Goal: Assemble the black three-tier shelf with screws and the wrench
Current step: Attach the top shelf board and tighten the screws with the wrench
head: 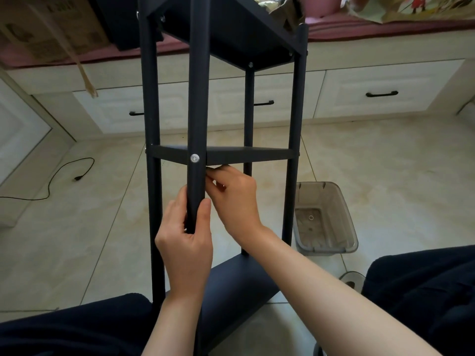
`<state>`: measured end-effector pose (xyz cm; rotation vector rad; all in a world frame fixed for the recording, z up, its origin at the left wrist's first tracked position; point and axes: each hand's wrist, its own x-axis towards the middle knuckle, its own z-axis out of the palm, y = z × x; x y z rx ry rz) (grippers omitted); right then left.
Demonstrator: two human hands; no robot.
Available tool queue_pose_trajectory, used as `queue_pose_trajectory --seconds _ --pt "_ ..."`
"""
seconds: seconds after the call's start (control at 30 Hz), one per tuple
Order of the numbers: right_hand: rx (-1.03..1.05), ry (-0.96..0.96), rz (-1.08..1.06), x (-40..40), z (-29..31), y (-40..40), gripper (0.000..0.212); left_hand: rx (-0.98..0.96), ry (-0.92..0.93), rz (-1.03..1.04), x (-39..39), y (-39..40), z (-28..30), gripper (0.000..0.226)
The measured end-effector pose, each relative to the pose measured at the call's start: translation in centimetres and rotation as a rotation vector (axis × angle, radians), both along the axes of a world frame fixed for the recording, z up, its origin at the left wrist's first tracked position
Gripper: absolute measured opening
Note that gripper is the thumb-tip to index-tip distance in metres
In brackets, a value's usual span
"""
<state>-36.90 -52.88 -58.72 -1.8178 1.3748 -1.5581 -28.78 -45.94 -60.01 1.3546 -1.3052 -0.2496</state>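
Soft dim daylight, wide-angle edge bending

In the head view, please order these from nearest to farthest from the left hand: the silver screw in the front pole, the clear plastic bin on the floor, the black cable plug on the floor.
From the left hand, which grips the front pole:
1. Silver screw, just above the hand, at the middle tier.
2. Clear plastic bin, to the right, on the floor tiles.
3. Black cable plug, far to the left, on the floor.
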Motion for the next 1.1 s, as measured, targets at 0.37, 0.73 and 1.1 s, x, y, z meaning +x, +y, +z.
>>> queue_pose_trajectory --seconds 0.37,0.73,1.1 --pt "-0.082 -0.017 -0.033 2.2 -1.7 -1.4 0.013 -0.029 -0.04 0.029 1.2 -0.3 -0.1 0.03" --pt "0.506 -0.041 0.337 -0.5 -1.3 0.9 0.021 -0.018 -0.009 0.046 1.4 -0.2 -0.1 0.026" --pt "0.597 -0.069 0.328 -1.8 2.2 1.2 0.018 0.003 0.025 0.06 1.5 0.1 0.0 0.027"
